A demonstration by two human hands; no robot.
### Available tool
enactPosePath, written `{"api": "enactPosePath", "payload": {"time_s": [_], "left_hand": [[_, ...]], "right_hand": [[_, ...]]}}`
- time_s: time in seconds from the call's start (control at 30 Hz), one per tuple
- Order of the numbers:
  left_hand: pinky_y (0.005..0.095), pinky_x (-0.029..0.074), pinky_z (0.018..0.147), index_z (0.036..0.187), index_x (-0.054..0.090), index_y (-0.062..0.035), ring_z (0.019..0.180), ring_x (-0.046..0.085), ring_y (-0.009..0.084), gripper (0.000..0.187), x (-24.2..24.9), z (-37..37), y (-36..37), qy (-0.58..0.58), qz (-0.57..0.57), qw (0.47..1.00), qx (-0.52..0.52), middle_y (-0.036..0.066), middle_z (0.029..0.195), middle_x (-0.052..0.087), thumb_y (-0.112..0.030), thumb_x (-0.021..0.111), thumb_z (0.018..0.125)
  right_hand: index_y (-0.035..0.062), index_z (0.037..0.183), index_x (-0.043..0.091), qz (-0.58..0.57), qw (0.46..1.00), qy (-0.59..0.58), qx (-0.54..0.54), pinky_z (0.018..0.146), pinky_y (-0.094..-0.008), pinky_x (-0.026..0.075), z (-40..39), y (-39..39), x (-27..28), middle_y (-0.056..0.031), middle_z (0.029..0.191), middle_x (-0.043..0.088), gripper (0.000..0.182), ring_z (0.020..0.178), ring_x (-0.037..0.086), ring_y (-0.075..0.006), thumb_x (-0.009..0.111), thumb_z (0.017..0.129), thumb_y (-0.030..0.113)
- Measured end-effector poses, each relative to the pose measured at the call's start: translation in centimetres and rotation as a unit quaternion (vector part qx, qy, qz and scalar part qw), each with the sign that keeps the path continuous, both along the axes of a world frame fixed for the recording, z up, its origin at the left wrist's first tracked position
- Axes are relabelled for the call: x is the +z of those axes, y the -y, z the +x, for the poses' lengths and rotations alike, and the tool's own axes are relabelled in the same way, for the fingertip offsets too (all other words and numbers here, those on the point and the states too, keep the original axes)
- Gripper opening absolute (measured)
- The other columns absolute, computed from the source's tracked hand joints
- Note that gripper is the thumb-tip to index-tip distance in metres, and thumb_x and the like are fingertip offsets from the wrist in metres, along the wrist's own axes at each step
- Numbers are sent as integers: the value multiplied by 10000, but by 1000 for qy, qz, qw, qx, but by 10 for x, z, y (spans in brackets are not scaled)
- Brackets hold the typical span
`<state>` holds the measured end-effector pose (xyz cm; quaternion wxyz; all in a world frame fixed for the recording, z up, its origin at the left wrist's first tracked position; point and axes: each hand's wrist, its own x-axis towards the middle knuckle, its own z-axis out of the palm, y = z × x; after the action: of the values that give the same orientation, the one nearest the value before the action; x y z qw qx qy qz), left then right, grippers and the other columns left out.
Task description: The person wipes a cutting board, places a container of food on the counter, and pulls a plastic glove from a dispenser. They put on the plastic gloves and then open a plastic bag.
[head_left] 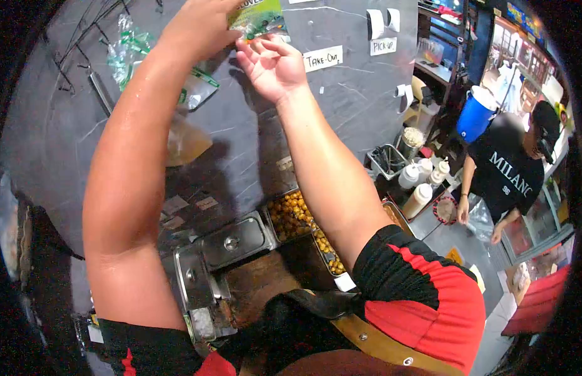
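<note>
Head: green printed packet (261, 15)

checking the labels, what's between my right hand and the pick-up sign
Head view: the take-out sign lies between your right hand and the pick-up sign.

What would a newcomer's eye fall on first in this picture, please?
Probably the left hand and right hand, raised at a green packet, top centre. Next, the blue barrel and a co-worker in black, on the right. Then the golden food pieces, lower centre.
</note>
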<state>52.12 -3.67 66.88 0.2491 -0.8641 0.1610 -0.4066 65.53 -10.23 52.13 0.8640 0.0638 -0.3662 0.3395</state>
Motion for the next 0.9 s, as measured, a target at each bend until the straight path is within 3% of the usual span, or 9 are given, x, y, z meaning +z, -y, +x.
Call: {"api": "enactPosePath", "payload": {"time_s": [0.17,0.37,0.43,0.5,0.53,0.7,0.73,0.83,0.9], "left_hand": [[424,359,1192,1418,565,-113,1445,389,391,734,-2,10,-13,-42,-17,998,40,219,1547,427,-108,789,719],[407,338,1215,1463,525,-126,1481,347,349,801,-12,19,2,-57,-81,986,132,165,1603,361,-34,820,724],[404,337,1216,1470,517,-130,1487,335,334,818,-23,13,14,-37,-76,988,132,137,1621,334,-27,838,725],[408,349,1206,1473,513,-136,1482,341,341,826,-20,15,0,-53,-65,991,109,134,1618,342,-44,844,722],[410,357,1199,1474,511,-137,1477,348,346,828,-20,14,4,-58,-67,989,115,136,1616,346,-68,847,721],[407,393,1168,1404,560,-122,1427,416,353,675,-42,4,8,13,-8,995,102,145,1569,413,-95,795,772],[403,417,1147,1353,591,-108,1391,465,344,602,-43,5,11,50,11,992,117,140,1536,458,-90,780,782],[396,505,1032,1196,609,-25,1196,589,313,417,-42,1,0,22,55,994,89,170,1294,601,-83,748,807],[359,541,880,1103,591,9,961,618,270,375,-44,-8,21,33,-225,973,48,150,1027,618,-137,773,809]], "right_hand": [[11,1242,521,-3,999,17,50,877,-488,597,8,-4,14,-270,1211,616,347,1077,671,-422,525,901,75],[22,1356,506,-32,985,137,98,909,-470,578,15,-7,4,-184,1223,658,439,1088,672,-417,539,931,125],[14,1327,547,-98,979,178,13,883,-436,586,13,12,-11,-155,1164,685,408,966,706,-320,571,948,164],[43,1501,393,-210,963,165,-35,755,-353,585,-10,58,-6,-119,1434,521,544,957,690,-271,570,1002,168],[93,1624,156,-184,954,238,15,756,-378,600,19,48,-21,-97,1645,283,774,1056,692,-357,558,964,137],[-16,1536,316,-337,864,368,-67,802,-341,626,60,112,-44,-222,1375,560,635,936,739,-274,595,979,108],[12,1554,301,-353,843,398,-79,783,-334,625,61,129,-49,-203,1412,541,663,996,732,-285,622,1006,203],[-4,1277,591,-376,840,368,-137,768,-323,572,62,166,-92,-102,1060,698,447,728,625,-139,679,939,276],[0,1234,603,-453,811,345,-138,708,-304,569,59,183,-110,-98,1006,700,358,749,651,-143,640,957,224]]}}
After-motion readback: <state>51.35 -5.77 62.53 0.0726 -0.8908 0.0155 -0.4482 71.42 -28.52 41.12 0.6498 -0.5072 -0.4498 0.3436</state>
